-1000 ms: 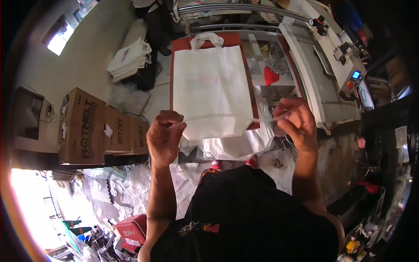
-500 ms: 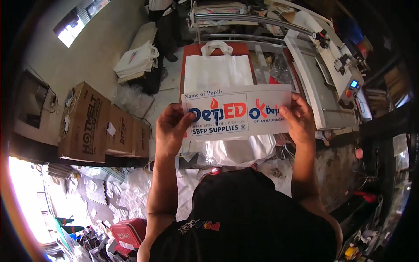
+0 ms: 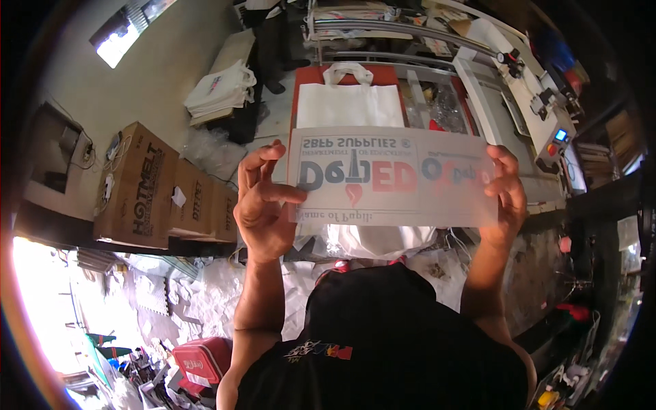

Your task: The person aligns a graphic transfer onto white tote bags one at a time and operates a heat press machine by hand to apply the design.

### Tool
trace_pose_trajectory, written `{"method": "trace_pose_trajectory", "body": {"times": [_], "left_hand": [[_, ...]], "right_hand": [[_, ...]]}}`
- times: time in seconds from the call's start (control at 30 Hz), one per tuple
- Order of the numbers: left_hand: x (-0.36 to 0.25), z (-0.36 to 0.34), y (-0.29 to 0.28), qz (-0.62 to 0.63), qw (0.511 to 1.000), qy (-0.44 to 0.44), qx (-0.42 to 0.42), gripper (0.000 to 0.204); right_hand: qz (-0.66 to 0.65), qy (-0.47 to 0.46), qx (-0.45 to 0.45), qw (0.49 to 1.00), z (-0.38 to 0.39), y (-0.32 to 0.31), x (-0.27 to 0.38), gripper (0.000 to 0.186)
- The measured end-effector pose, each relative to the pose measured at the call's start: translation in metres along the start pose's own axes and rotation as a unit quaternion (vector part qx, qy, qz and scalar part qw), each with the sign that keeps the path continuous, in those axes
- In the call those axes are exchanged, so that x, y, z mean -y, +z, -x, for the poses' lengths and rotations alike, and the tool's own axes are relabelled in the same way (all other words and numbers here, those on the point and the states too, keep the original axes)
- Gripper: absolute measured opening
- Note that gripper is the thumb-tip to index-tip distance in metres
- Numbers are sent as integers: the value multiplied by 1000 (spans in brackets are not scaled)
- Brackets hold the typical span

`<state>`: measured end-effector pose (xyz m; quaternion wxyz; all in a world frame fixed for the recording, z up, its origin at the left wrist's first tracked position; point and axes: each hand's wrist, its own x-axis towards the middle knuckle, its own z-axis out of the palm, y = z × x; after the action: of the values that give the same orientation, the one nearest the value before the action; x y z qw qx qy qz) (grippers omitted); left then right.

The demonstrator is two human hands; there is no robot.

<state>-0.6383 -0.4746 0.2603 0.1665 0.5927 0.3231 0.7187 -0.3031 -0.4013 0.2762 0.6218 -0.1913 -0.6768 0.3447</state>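
Observation:
A rectangular translucent sheet of printed transfer film [image 3: 393, 188] is held up level in front of my chest. Its faded blue and red print faces away, showing upside down and mirrored through the film. My left hand [image 3: 263, 212] pinches the left edge, thumb on top and the other fingers bent. At the right edge, my right hand [image 3: 509, 198] grips the film with bent fingers. Beyond the sheet, a white tote bag [image 3: 348, 102] with its handles pointing away lies on a red press bed [image 3: 306, 85]; the film covers the bag's nearer part.
A heat press machine [image 3: 526, 116] with a gauge and small lit screen stands at the right. Brown cartons [image 3: 147, 188] line the left side. Stacked white bags [image 3: 222, 89] lie at the far left, near a standing person [image 3: 270, 48]. Plastic scraps [image 3: 198, 301] litter the floor.
The film has been turned over top to bottom; its print was upright and vivid, now inverted and paler. My hands have moved farther apart, and their fingers have changed position on the edges.

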Motion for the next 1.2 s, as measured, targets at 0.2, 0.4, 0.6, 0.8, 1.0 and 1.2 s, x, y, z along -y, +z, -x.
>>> {"method": "trace_pose_trajectory", "body": {"times": [0.2,0.4,0.6,0.8,1.0,1.2], "left_hand": [[-3,-2,-6,-20,998,51,-3,23],[0,-10,-5,-67,995,73,9,21],[67,18,-9,-61,951,-279,-116,19],[209,72,-36,-299,884,-360,-3,18],[288,14,-21,-388,861,-321,73,17],[328,-10,-5,-460,808,-349,115,21]], "right_hand": [[-7,-30,33,999,3,-8,-8,10],[8,-31,26,999,2,-6,-25,15],[41,276,-9,960,39,20,-131,44],[197,362,19,911,72,37,-227,29],[365,236,47,899,25,49,-301,12],[425,216,52,878,1,49,-348,13]]}}
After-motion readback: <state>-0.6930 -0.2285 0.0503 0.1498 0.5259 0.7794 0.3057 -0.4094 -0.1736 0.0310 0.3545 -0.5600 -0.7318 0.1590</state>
